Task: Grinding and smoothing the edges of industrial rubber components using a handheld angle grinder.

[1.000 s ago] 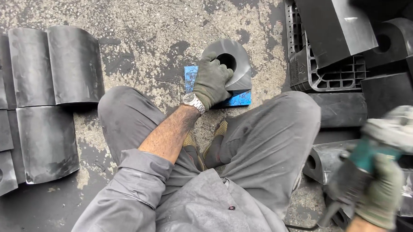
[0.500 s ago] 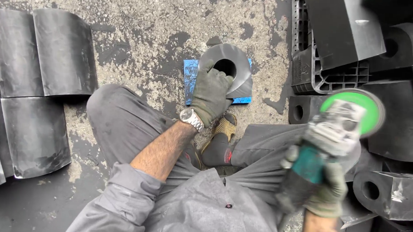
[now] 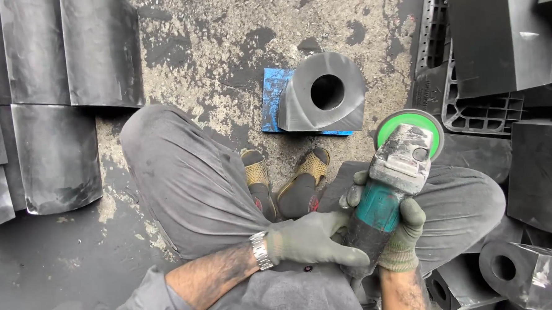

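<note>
Nearest to the camera, we see the left hand (image 3: 312,240), in a grey-green glove with a metal wristwatch (image 3: 260,250) at the wrist, reaching across the lap; its fingers (image 3: 346,256) lie stretched out together and touch the lower end of the angle grinder (image 3: 389,191). Just beside it, the right hand (image 3: 397,231), also gloved, has its fingers clamped round the grinder's teal body. We hold the grinder above the right knee, its grey head pointing away from us and its green disc (image 3: 386,126) showing at the far end, under the guard. Both legs wear dusty grey trousers (image 3: 188,182), knees spread wide, and the feet in yellow mesh sandals (image 3: 313,166) rest between them on the concrete floor (image 3: 219,41).

Beyond the feet, a dark rubber block (image 3: 322,95) with one rounded edge and a round hole through it stands on a blue board (image 3: 273,102); it is near the grinder's disc but apart from it, and neither hand touches it.

To the left, curved black rubber pieces (image 3: 76,47) lie side by side on the floor in rows. To the right, a black plastic crate (image 3: 476,111) stands behind more black blocks (image 3: 542,173), and one with a round hole (image 3: 519,271) lies by the right knee.
</note>
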